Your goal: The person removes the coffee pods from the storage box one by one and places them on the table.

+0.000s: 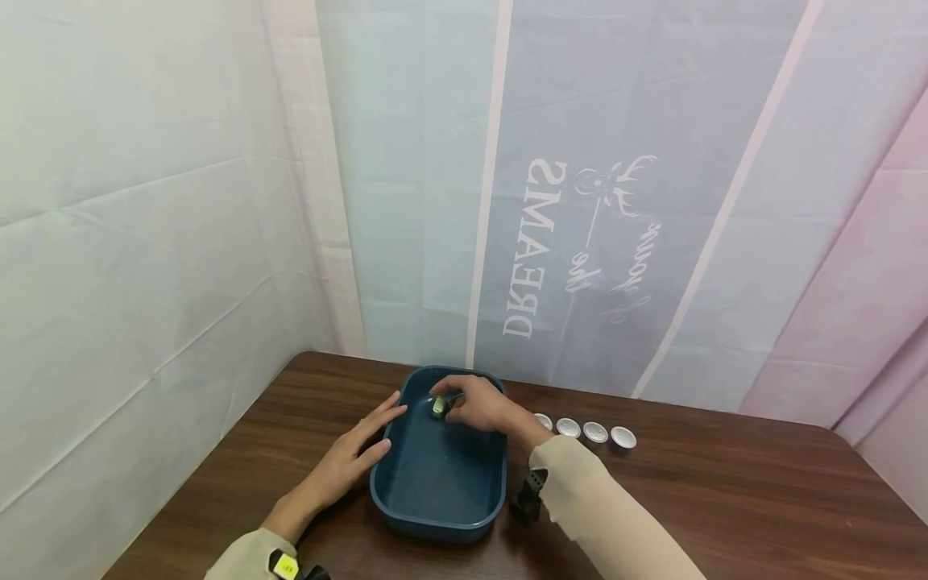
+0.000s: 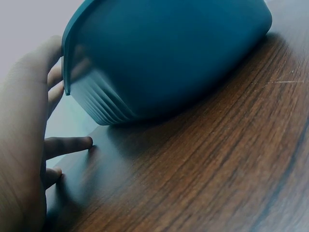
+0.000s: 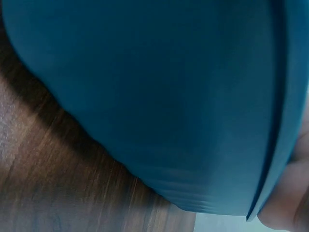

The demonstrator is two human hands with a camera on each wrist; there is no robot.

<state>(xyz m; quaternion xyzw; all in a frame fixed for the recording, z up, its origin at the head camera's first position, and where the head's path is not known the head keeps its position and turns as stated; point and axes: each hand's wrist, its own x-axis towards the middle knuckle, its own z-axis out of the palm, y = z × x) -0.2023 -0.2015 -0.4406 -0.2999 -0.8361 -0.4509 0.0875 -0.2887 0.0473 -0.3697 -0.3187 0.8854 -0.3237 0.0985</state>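
Note:
A blue rectangular plastic bin (image 1: 438,515) stands on the wooden table. My right hand (image 1: 480,404) reaches over its right side into the far end. There the thumb and fingers pinch a small, shiny green piece (image 1: 438,406), whose kind is too small to tell. Along the bin's left side lies my left hand (image 1: 348,459), fingers spread and fairly straight, touching the rim. In the left wrist view, some fingertips of the left hand (image 2: 29,130) reach the tabletop beside the bin. The bin's wall (image 3: 145,96) hides most of my right hand in the right wrist view.
Several small white round pieces (image 1: 595,432) lie in a row on the table (image 1: 725,491), right of the bin and partly behind my right forearm. A printed cloth backdrop (image 1: 406,201) hangs behind the table, and a pale cloth (image 1: 145,242) hangs at the left.

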